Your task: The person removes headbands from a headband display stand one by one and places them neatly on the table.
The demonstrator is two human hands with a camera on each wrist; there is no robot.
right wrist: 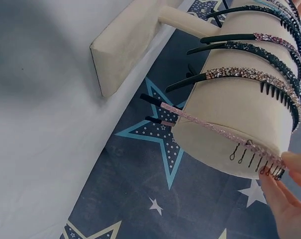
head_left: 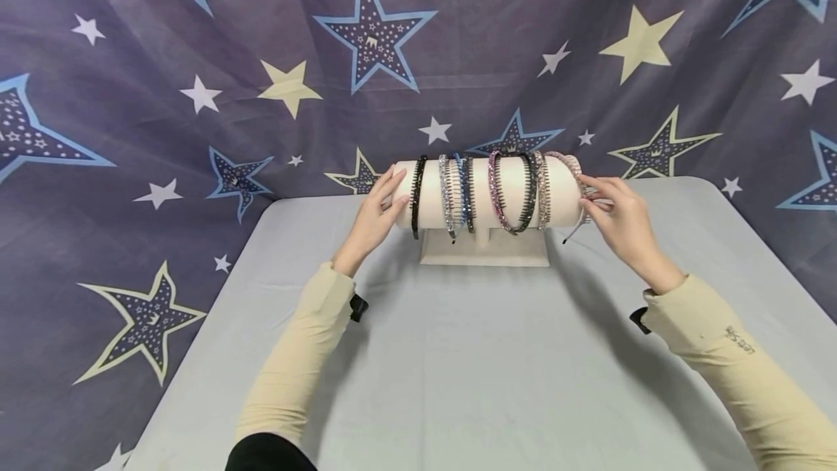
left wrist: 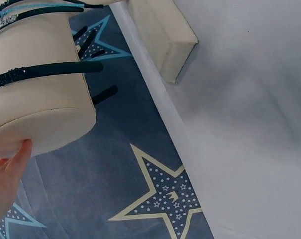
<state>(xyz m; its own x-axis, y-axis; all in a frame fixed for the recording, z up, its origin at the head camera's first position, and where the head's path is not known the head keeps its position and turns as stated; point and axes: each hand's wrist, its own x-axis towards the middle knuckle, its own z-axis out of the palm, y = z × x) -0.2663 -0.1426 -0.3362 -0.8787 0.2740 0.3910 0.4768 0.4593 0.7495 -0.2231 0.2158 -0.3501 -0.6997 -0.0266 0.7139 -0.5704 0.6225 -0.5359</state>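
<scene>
A cream cylinder stand (head_left: 482, 195) holds several glittery headbands side by side. My left hand (head_left: 374, 218) touches the cylinder's left end; in the left wrist view the fingertips (left wrist: 27, 145) rest against its flat end face, beside a black headband (left wrist: 46, 71). At the other end, my right hand (head_left: 617, 220) pinches a pink glittery headband (right wrist: 215, 130) between thumb and fingers. That headband lies slanted at the cylinder's edge, its toothed part by the fingertips and its two dark tips sticking out beyond the stand. Next to it sits a champagne-coloured headband (right wrist: 240, 73).
The stand's base (head_left: 484, 249) rests on a table with a pale cloth (head_left: 484, 355). Behind hangs a dark curtain (head_left: 458, 115) with star prints. A black rounded object (head_left: 269, 453) shows at the bottom edge of the head view.
</scene>
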